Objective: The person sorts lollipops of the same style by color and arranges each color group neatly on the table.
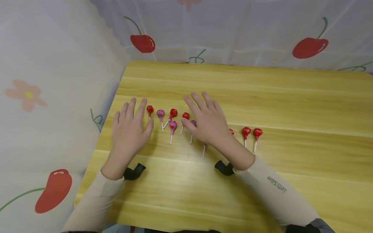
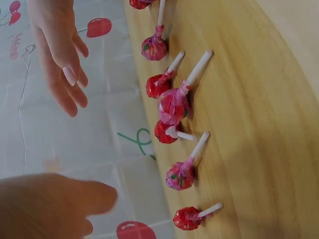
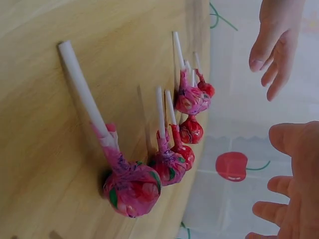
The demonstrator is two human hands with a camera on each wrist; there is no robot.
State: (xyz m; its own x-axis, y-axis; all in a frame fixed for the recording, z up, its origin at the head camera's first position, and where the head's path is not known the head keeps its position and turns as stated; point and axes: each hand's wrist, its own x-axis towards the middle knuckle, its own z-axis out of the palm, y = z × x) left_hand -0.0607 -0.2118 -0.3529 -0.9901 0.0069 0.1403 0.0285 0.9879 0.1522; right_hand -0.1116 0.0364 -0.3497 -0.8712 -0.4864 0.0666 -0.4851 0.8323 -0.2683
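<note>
Left grip (image 1: 128, 134) left of leftmost red lollipop (image 1: 150, 109), right grip (image 1: 208, 124) right; both outspread, empty. Sticks (image 1: 171, 139) likely pinch cleanest.

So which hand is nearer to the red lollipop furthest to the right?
Right. The right hand hovers to the left of that red lollipop; the left hand is farther left, beside the leftmost lollipop.

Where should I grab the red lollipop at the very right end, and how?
For the rightmost red lollipop, I'd pinch the white stick, coming from your side of the table and slightly from the right. The stick is thin and points toward you, the round head lies farther away, and a neighbouring red lollipop lies close on its left.
</note>
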